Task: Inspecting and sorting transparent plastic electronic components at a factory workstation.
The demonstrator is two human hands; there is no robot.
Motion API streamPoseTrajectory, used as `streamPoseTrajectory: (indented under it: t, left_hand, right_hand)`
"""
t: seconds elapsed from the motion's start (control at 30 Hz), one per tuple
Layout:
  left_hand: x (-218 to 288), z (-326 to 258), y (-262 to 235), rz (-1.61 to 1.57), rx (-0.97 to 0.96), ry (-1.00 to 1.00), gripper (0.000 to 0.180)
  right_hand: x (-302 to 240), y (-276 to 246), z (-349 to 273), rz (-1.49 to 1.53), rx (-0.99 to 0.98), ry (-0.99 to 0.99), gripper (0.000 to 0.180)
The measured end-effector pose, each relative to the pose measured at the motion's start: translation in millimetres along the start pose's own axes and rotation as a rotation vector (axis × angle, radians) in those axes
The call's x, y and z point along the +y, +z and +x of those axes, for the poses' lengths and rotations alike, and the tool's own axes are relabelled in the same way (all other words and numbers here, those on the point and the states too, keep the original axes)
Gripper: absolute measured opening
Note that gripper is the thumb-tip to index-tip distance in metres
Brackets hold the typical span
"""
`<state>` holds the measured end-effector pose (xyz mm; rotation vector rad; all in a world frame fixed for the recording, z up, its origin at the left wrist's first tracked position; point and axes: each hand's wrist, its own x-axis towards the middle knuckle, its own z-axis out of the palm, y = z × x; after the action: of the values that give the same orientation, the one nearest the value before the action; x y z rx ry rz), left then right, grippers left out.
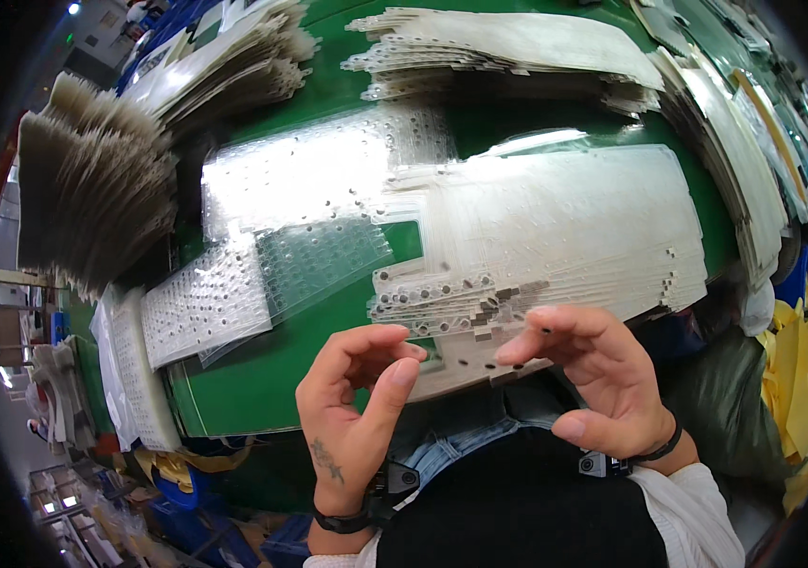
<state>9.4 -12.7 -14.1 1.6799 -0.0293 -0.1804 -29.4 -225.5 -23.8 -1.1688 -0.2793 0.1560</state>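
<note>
My left hand point(352, 407) is held above the near edge of the green table, its fingers curved and the thumb a little apart, with nothing visible between them. My right hand point(608, 383) hovers to the right, fingers bent and thumb well apart. A small dark spot shows on one of its fingers; I cannot tell what it is. Beyond both hands lies a spread of thin, pale translucent sheets point(574, 208) with cut-outs and holes along the near side. Clear sheets with rows of round dots or holes point(295, 170) lie to its left, glaring with reflected light.
Fanned stacks of sheets stand at the left point(91, 180), upper left point(233, 71), back point(508, 43) and right point(731, 161). A smaller pile of dotted sheets point(205, 308) lies at the table's left. Yellow material point(792, 355) and a dark bag point(721, 398) are at the right.
</note>
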Motion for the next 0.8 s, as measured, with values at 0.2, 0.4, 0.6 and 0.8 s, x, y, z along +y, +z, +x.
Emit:
streamPoseTrajectory:
  t: [0.2, 0.4, 0.6, 0.8]
  left_hand:
    - [-3.7, -1.3, -3.6, -0.049, -0.033, -0.026, 0.016]
    - [-8.7, -3.0, -9.7, -0.193, -0.084, 0.03, 0.01]
    - [-3.3, -9.4, -12.2, -0.316, -0.098, 0.066, 0.008]
    - [2.3, -12.1, -10.1, -0.292, -0.1, 0.089, 0.013]
  right_hand:
    - [-0.6, 3.0, -1.7, 0.0, -0.028, 0.013, 0.064]
    - [2.4, 3.5, -1.3, -0.132, 0.007, -0.025, 0.061]
    - [9.9, 6.4, 4.0, -0.401, 0.168, -0.05, 0.055]
    - [12.7, 12.3, 11.3, -0.249, 0.195, -0.023, 0.048]
